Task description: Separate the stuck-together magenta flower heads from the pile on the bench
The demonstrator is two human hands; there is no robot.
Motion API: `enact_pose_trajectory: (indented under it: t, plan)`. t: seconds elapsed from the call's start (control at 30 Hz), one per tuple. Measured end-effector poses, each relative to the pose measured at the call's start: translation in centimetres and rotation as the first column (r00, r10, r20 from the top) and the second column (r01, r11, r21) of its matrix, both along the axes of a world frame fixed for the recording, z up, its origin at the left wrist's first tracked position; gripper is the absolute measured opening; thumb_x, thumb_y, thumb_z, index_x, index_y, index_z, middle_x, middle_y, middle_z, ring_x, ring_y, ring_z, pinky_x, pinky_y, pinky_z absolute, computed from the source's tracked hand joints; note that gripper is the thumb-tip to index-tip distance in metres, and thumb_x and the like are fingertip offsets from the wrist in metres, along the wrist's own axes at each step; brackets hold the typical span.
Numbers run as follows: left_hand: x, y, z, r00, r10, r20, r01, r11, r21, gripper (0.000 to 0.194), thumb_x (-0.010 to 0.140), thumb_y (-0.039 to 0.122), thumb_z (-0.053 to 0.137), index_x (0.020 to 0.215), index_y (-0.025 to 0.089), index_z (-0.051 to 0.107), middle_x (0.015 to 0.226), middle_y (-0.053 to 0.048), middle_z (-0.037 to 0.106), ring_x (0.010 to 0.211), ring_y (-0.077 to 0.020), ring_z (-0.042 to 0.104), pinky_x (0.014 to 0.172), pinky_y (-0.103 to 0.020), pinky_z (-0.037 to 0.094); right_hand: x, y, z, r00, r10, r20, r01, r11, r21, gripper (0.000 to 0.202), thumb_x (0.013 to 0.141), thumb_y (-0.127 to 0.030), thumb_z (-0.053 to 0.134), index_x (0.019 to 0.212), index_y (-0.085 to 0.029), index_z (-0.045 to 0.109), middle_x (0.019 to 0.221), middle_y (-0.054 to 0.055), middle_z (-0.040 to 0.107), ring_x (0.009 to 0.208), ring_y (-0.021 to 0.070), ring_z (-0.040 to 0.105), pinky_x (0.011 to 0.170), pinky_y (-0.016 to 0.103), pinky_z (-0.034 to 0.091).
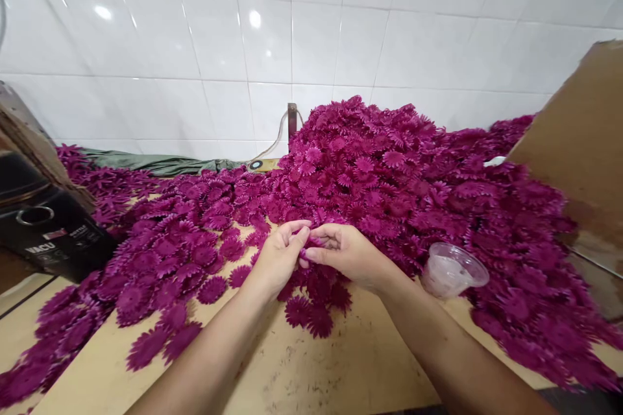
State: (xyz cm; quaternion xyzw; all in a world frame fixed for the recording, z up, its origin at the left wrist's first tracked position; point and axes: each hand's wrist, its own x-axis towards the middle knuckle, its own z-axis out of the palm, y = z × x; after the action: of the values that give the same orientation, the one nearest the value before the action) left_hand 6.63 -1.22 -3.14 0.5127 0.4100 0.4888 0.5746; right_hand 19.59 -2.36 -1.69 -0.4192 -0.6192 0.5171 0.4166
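Tiled wall point(311, 32), magenta flowers point(365, 165), clear cup point(479, 274) with whitish contents point(446, 272)

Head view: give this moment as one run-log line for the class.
left hand: at purple petals; right hand: at same petals, grips unclear; flowers: heaped and scattered on table; cup: beside right forearm

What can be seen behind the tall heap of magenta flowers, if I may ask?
A white tiled wall rises behind the heap, and a dark post shows by the heap's left edge. The wall's lower part there, and anything else behind the heap, is covered.
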Motion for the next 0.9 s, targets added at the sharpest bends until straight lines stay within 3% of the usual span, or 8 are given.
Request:
enact_pose_trajectory:
  t: [0.1, 0.2, 0.3, 0.4, 0.53, 0.63, 0.7, 0.9]
  plan:
    - [-0.1, -0.6, 0.3, 0.998, -0.031, -0.058, 0.034, 0.998, 0.050, 0.039, 0.070, 0.037, 0.060, 0.102, 0.015, 0.056, 0.057, 0.006, 0.052, 0.050, -0.0070, 0.045, 0.050, -0.019, 0.036, 0.1, 0.4, -0.6, 0.995, -0.102, -0.017, 0.102, 0.995, -0.014, 0.007, 0.062, -0.019, 0.060, 0.064, -0.015, 0.054, 0.057, -0.003, 0.056, 0.055, 0.0102, 0.052, 0.060, 0.026, 0.043]
    - [-0.2, -1.3, 0.6, 0.994, -0.069, -0.088, 0.078, 0.992, 0.103, 0.043, 0.069, 0.029, 0.063, 0.109, 0.017, 0.053, 0.067, 0.003, 0.058, 0.064, -0.0105, 0.053, 0.062, -0.022, 0.041, 0.6, 1.1, -1.0, 0.960, -0.263, 0.100, 0.246, 0.957, 0.155, 0.004, 0.067, -0.018, 0.053, 0.063, -0.017, 0.053, 0.057, -0.002, 0.054, 0.054, 0.0117, 0.051, 0.057, 0.027, 0.043]
    - [-0.4, -1.6, 0.8, 0.990, -0.091, -0.105, 0.101, 0.990, 0.097, 0.046, 0.067, 0.023, 0.065, 0.111, 0.018, 0.052, 0.081, -0.001, 0.064, 0.082, -0.0152, 0.057, 0.076, -0.026, 0.042, 2.2, 2.2, -0.8, 0.767, -0.597, 0.235, 0.468, 0.771, 0.431, 0.007, 0.069, -0.015, 0.049, 0.067, -0.017, 0.056, 0.067, 0.002, 0.057, 0.066, 0.0172, 0.055, 0.068, 0.034, 0.045]
    - [-0.8, -1.5, 0.8, 0.994, -0.068, -0.085, 0.075, 0.994, 0.080, 0.044, 0.065, 0.019, 0.066, 0.108, 0.017, 0.055, 0.086, -0.002, 0.065, 0.087, -0.0157, 0.057, 0.080, -0.027, 0.042, 3.8, 2.7, -0.3, 0.632, -0.735, 0.246, 0.552, 0.649, 0.523, 0.017, 0.065, -0.013, 0.052, 0.080, -0.016, 0.060, 0.086, 0.009, 0.058, 0.083, 0.0229, 0.056, 0.079, 0.040, 0.043]
    - [-0.7, -0.9, 0.5, 0.997, -0.057, -0.060, 0.061, 0.997, 0.054, 0.041, 0.063, 0.020, 0.067, 0.102, 0.015, 0.055, 0.056, 0.007, 0.054, 0.057, -0.0096, 0.052, 0.058, -0.022, 0.041, 3.1, 1.3, 0.3, 0.743, -0.621, 0.250, 0.387, 0.703, 0.597, 0.030, 0.064, -0.022, 0.060, 0.094, -0.019, 0.061, 0.104, 0.010, 0.057, 0.099, 0.0244, 0.053, 0.089, 0.042, 0.039]
    - [-0.3, -0.5, 0.2, 0.997, -0.056, -0.051, 0.058, 0.997, 0.041, 0.037, 0.063, 0.026, 0.067, 0.096, 0.015, 0.055, 0.048, 0.010, 0.045, 0.046, -0.0072, 0.045, 0.048, -0.020, 0.036, 1.1, -0.2, 0.3, 0.915, -0.306, 0.263, 0.196, 0.906, 0.375, 0.018, 0.071, -0.027, 0.056, 0.085, -0.017, 0.061, 0.087, 0.007, 0.063, 0.082, 0.0192, 0.059, 0.076, 0.036, 0.046]
    - [-0.1, -0.4, 0.0, 0.998, -0.047, -0.039, 0.048, 0.998, 0.030, 0.036, 0.064, 0.032, 0.066, 0.093, 0.014, 0.055, 0.049, 0.008, 0.048, 0.043, -0.0063, 0.043, 0.045, -0.019, 0.034, 0.0, -0.7, 0.0, 0.976, -0.133, 0.172, 0.105, 0.980, 0.167, 0.013, 0.070, -0.026, 0.057, 0.079, -0.016, 0.057, 0.075, 0.004, 0.063, 0.069, 0.0151, 0.059, 0.067, 0.031, 0.047]
    - [-0.1, -0.8, 0.3, 1.000, -0.011, -0.016, 0.011, 1.000, 0.028, 0.043, 0.065, 0.046, 0.062, 0.093, 0.014, 0.058, 0.052, 0.008, 0.046, 0.040, -0.0043, 0.036, 0.040, -0.018, 0.029, -0.9, 0.0, -1.4, 0.998, -0.050, -0.041, 0.050, 0.999, -0.002, 0.014, 0.062, -0.022, 0.060, 0.064, -0.017, 0.047, 0.058, -0.004, 0.051, 0.055, 0.0092, 0.050, 0.058, 0.025, 0.043]
